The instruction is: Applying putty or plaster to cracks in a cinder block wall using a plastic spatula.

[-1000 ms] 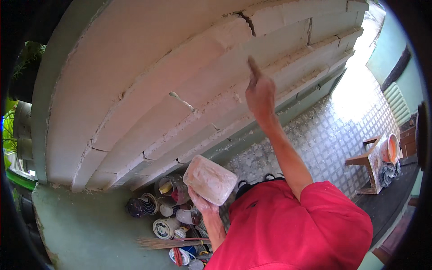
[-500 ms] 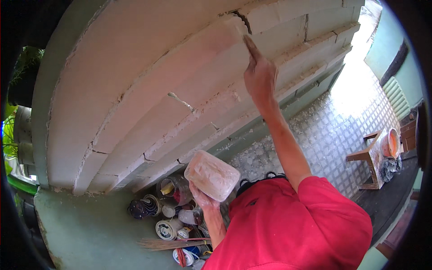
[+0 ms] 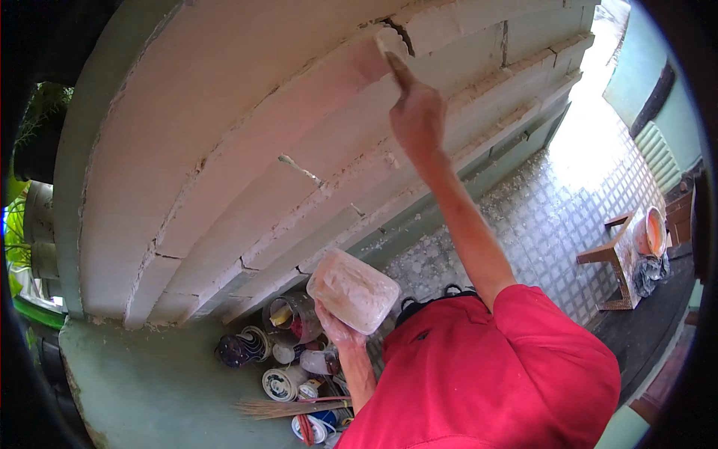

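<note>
My left grip (image 3: 342, 331) is closed on the lower edge of a whitish rectangular plastic tub (image 3: 379, 305) smeared with pale pinkish paste, at six o'clock just below centre. Toward one o'clock, my right grip (image 3: 419, 112) stretches its index finger (image 3: 402, 73) to the pale block wall (image 3: 224, 112), the tip near a dark jagged crack (image 3: 402, 35) at twelve, though I cannot tell whether its curled fingers hold anything. A round white bucket (image 3: 280, 385) sits at seven o'clock, and a brown spattered stool (image 3: 616, 262) stands between three and four.
</note>
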`<state>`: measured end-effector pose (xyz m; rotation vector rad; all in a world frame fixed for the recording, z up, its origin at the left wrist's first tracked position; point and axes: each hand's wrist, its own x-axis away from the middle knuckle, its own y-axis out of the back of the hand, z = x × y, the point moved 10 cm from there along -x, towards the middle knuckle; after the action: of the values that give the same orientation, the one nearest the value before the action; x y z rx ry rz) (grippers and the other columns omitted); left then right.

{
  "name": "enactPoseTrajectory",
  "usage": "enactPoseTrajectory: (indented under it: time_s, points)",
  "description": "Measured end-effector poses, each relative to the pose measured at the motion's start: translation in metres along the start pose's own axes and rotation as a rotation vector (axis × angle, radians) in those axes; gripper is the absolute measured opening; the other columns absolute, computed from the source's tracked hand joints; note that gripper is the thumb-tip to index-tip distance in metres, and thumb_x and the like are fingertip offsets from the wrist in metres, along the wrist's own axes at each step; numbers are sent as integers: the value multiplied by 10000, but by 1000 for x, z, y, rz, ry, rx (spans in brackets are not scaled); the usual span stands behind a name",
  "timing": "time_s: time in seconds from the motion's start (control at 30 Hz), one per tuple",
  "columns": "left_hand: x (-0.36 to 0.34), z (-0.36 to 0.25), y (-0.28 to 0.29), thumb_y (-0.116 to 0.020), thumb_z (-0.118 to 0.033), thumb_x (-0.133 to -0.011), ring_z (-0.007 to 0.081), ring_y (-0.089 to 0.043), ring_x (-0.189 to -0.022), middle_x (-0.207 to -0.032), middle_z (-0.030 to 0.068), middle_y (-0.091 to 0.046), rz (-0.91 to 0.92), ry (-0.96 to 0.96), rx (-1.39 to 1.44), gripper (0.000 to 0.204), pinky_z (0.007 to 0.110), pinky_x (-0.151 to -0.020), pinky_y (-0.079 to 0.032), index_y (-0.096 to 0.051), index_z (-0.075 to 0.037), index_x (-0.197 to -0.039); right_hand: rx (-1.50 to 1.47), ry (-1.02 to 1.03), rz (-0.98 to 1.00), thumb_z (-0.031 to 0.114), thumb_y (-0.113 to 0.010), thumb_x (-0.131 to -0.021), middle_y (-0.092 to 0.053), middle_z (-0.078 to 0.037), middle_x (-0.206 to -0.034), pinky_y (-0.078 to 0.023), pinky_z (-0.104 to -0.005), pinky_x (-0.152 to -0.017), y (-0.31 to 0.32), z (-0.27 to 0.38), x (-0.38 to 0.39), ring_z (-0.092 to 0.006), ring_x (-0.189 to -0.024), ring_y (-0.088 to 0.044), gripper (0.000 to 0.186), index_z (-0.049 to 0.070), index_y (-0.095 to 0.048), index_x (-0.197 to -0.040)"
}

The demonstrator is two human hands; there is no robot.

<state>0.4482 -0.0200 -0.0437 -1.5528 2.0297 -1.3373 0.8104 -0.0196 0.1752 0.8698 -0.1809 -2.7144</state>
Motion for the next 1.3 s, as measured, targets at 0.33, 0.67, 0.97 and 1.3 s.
enactPoseTrajectory:
  time_s: [0.33,0.67,0.97,1.3]
  points:
    - [-1,1,-2,-444,-471,-957,337,-483,-1275,-1428,89,-469,23,18,11,590,557,-1041,-424,-395,-145,-1446,96,12,21,-79,-529,-762,-681,-156,-1087,-530,-451,-792,-1,8,-10,-394,-918,-650,607,133,-562,-1330]
    - [4,-2,-7,-450,-454,-960,336,-485,-1274,-1423,96,-474,53,-22,24,590,541,-1035,-437,-390,-122,-1443,32,156,-18,-20,-457,-858,-649,-227,-937,-503,-482,-697,5,17,-6,-420,-767,-631,547,221,-580,-1333]
    - [12,-2,5,-438,-458,-966,334,-486,-1277,-1423,94,-474,-43,-63,-17,579,536,-1039,-439,-395,-127,-1439,-24,90,209,-96,-528,-788,-643,-122,-1205,-538,-402,-815,-55,25,58,-322,-976,-657,615,145,-546,-1353]
    - [29,-7,26,-420,-477,-966,333,-488,-1283,-1440,97,-464,-63,-76,30,601,544,-1031,-448,-383,-128,-1453,-91,-50,182,-81,-501,-836,-639,-139,-1179,-533,-340,-833,-46,11,45,-293,-1025,-663,518,147,-617,-1286]
